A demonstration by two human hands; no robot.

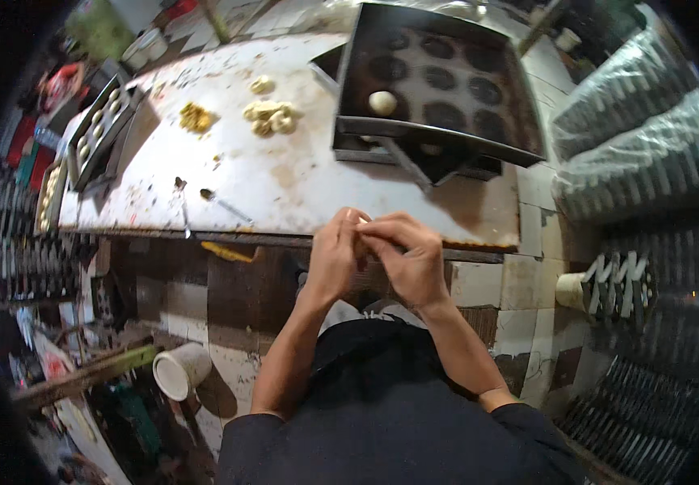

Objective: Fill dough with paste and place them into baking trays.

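Note:
My left hand (333,252) and my right hand (411,252) meet just off the near edge of the white table. Their fingers pinch a small piece of pale dough (363,219), mostly hidden by the fingertips. Beyond them on the table lies a cluster of dough pieces (270,117), with a single lump (262,84) behind it. Left of the cluster is a yellow-brown crumbly heap (196,118). Two spoons, one (228,206) nearer my left hand and another (183,206) farther left, rest by the front edge. One dough ball (382,103) sits in a large dark tray with round marks (470,85).
Smaller dark pans (426,162) lie under the big tray. At the table's left end, a rack (107,137) holds several dough balls. A white bucket (181,372) stands on the floor at lower left. Plastic-wrapped stacks (632,153) and dark metal trays (644,420) line the right side.

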